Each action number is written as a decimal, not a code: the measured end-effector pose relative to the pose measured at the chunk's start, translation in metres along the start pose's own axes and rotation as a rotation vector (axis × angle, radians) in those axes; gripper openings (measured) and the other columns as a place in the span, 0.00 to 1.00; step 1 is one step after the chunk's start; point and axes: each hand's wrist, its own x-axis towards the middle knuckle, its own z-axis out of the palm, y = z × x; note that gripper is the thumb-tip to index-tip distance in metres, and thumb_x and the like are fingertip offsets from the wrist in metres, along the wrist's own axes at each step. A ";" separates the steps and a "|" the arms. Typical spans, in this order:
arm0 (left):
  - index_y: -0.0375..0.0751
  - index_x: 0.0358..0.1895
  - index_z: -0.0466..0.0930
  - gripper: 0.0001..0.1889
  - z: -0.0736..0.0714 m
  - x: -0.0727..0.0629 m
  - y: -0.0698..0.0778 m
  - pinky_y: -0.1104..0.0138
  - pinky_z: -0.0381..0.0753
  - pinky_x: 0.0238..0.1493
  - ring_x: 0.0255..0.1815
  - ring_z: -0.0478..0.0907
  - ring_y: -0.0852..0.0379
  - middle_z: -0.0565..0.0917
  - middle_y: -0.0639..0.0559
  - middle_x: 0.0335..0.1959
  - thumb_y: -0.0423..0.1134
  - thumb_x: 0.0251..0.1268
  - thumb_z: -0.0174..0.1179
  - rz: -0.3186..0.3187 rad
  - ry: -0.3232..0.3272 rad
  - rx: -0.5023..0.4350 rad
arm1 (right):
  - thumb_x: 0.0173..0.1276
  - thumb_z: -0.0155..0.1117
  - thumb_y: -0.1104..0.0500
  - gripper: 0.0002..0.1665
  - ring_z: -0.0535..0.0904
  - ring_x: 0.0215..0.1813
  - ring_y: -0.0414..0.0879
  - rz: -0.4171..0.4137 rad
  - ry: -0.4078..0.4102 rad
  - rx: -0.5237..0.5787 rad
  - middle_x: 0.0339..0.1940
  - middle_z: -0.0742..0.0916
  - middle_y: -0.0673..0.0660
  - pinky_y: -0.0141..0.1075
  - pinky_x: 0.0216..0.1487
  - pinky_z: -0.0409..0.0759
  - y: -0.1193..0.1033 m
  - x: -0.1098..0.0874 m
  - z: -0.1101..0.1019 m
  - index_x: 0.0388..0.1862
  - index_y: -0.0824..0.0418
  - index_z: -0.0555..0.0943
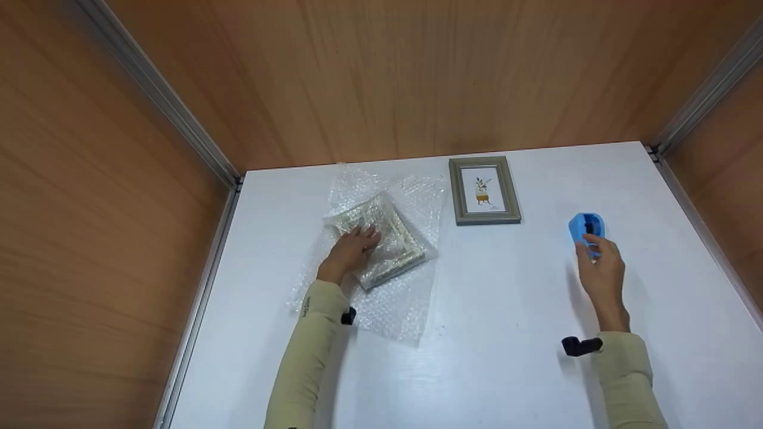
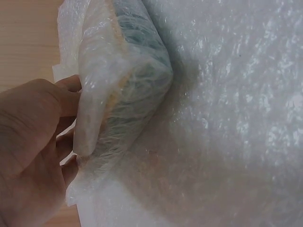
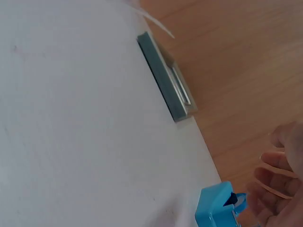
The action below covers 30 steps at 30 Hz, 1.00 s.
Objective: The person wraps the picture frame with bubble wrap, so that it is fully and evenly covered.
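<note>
A picture frame wrapped in bubble wrap (image 1: 398, 235) lies tilted on a larger spread sheet of bubble wrap (image 1: 405, 319). My left hand (image 1: 350, 250) rests on its upper face, fingers lying over the folded wrap. In the left wrist view, the left hand (image 2: 33, 137) is beside the wrapped frame (image 2: 137, 90), with some fingertips hidden behind a flap of wrap. On the right, my right hand (image 1: 603, 277) is at a blue tape dispenser (image 1: 577, 229), its fingers loosely bent. The right wrist view has the hand (image 3: 284, 184) just beside the dispenser (image 3: 210, 208); contact is unclear.
An unwrapped picture frame (image 1: 514, 193) with a small plant picture lies near the back of the white table (image 1: 489, 369), between the wrap and the dispenser. Wooden panels (image 1: 381, 83) stand along the back and both sides.
</note>
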 end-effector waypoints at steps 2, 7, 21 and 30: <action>0.47 0.72 0.63 0.23 -0.001 0.000 0.001 0.47 0.48 0.75 0.77 0.48 0.40 0.58 0.48 0.75 0.38 0.75 0.46 -0.002 -0.002 -0.005 | 0.74 0.49 0.54 0.25 0.72 0.59 0.61 0.053 0.002 -0.015 0.57 0.76 0.70 0.43 0.54 0.70 0.005 0.005 -0.008 0.61 0.70 0.72; 0.44 0.70 0.65 0.23 -0.001 0.000 0.001 0.46 0.49 0.75 0.76 0.49 0.38 0.59 0.45 0.75 0.38 0.75 0.46 0.011 0.017 -0.017 | 0.75 0.43 0.49 0.34 0.63 0.67 0.66 0.223 -0.104 -0.073 0.66 0.68 0.73 0.58 0.64 0.66 0.018 0.017 -0.021 0.69 0.72 0.60; 0.46 0.72 0.62 0.23 -0.002 -0.001 0.003 0.47 0.47 0.76 0.77 0.47 0.39 0.57 0.47 0.75 0.39 0.76 0.45 -0.011 -0.011 -0.033 | 0.75 0.40 0.41 0.38 0.72 0.56 0.64 0.264 -0.256 -0.175 0.59 0.73 0.74 0.46 0.45 0.75 0.030 0.037 -0.027 0.65 0.74 0.66; 0.47 0.72 0.62 0.24 0.000 0.000 -0.001 0.47 0.48 0.75 0.77 0.47 0.40 0.57 0.47 0.76 0.40 0.76 0.45 -0.009 -0.006 -0.012 | 0.72 0.37 0.36 0.43 0.71 0.54 0.62 0.340 -0.421 -0.244 0.56 0.75 0.72 0.47 0.44 0.74 0.028 0.057 -0.040 0.64 0.74 0.66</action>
